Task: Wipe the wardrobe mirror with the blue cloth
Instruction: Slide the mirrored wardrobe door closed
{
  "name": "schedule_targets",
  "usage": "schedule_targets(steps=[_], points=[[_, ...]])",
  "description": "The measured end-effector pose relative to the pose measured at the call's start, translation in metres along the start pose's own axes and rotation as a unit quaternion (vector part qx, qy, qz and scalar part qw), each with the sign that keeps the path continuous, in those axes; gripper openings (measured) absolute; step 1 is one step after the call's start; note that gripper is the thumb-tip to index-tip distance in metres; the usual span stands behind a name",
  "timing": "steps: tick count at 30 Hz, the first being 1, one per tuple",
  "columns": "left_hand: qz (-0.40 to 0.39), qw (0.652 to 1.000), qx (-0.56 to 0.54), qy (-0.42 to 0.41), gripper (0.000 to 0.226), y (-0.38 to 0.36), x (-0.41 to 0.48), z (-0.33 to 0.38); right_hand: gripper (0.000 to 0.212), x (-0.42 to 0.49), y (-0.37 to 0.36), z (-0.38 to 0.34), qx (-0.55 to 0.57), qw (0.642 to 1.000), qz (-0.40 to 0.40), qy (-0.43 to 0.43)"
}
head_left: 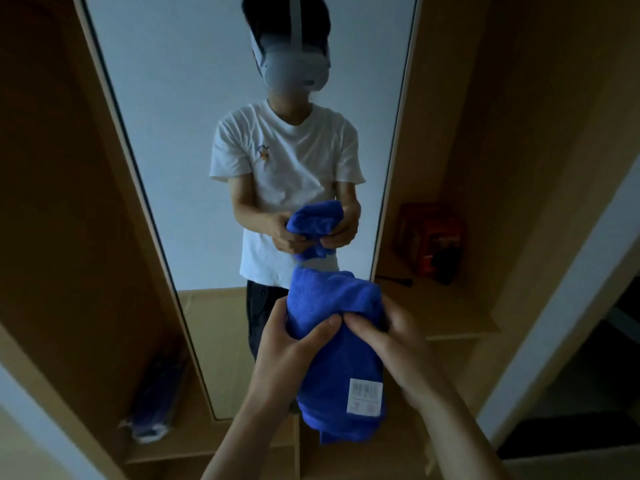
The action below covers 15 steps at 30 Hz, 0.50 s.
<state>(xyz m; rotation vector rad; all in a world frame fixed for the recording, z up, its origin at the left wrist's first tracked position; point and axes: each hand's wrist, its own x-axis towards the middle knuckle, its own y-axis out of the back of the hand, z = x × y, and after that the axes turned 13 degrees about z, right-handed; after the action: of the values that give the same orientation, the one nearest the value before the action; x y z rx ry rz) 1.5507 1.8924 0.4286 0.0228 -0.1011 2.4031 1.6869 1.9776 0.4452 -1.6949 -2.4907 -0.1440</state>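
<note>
Blue cloth (332,358): bunched at lower centre, in front of the mirror's bottom part.
Left hand (287,344): fingers curled round the cloth's left side.
Right hand (391,341): pinching the cloth's top fold.
Mirror (194,98): tall and narrow, with bare glass above the hands up to the frame's top.
Right edge: a shelf (433,306) with a red box (429,240) stands near it.

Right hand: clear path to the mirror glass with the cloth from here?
Probably yes. The right hand and left hand both grip the blue cloth in front of the mirror; nothing stands between them.
</note>
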Motion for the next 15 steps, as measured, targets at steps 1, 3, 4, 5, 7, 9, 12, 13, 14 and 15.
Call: schedule_targets(steps=[1, 3, 4, 5, 7, 9, 12, 13, 14, 15], points=[[0.011, 1.0, 0.002, 0.009, 0.042, -0.004, -0.003, -0.008, 0.025, 0.001, 0.007, 0.009, 0.003, 1.0, -0.012, -0.007], [0.035, 0.999, 0.008, 0.028, 0.042, -0.011, -0.01, -0.022, 0.033, 0.004, 0.023, 0.024, -0.002, 0.999, -0.034, -0.017], [0.046, 0.998, 0.012, 0.037, 0.042, -0.013, -0.013, -0.029, 0.038, 0.007, 0.03, 0.031, -0.009, 0.999, -0.041, -0.017], [0.054, 0.997, 0.018, 0.044, 0.041, -0.014, -0.016, -0.037, 0.043, 0.01, 0.035, 0.035, -0.015, 0.999, -0.044, -0.019], [0.063, 0.996, 0.042, 0.051, 0.044, -0.016, -0.02, -0.051, 0.047, 0.019, 0.042, 0.041, -0.034, 0.999, -0.024, -0.015], [0.071, 0.994, 0.058, 0.054, 0.054, -0.016, -0.025, -0.062, 0.048, 0.033, 0.044, 0.046, -0.058, 0.998, 0.024, 0.002], [0.089, 0.993, 0.061, 0.054, 0.064, -0.016, -0.028, -0.071, 0.052, 0.055, 0.04, 0.052, -0.097, 0.993, 0.058, 0.016], [0.095, 0.992, 0.059, 0.051, 0.065, -0.016, -0.029, -0.072, 0.053, 0.061, 0.039, 0.053, -0.106, 0.993, 0.056, 0.018], [0.099, 0.992, 0.059, 0.047, 0.064, -0.016, -0.028, -0.073, 0.055, 0.067, 0.038, 0.055, -0.117, 0.991, 0.054, 0.021], [0.102, 0.992, 0.06, 0.04, 0.063, -0.017, -0.028, -0.072, 0.057, 0.072, 0.037, 0.056, -0.13, 0.99, 0.048, 0.025]])
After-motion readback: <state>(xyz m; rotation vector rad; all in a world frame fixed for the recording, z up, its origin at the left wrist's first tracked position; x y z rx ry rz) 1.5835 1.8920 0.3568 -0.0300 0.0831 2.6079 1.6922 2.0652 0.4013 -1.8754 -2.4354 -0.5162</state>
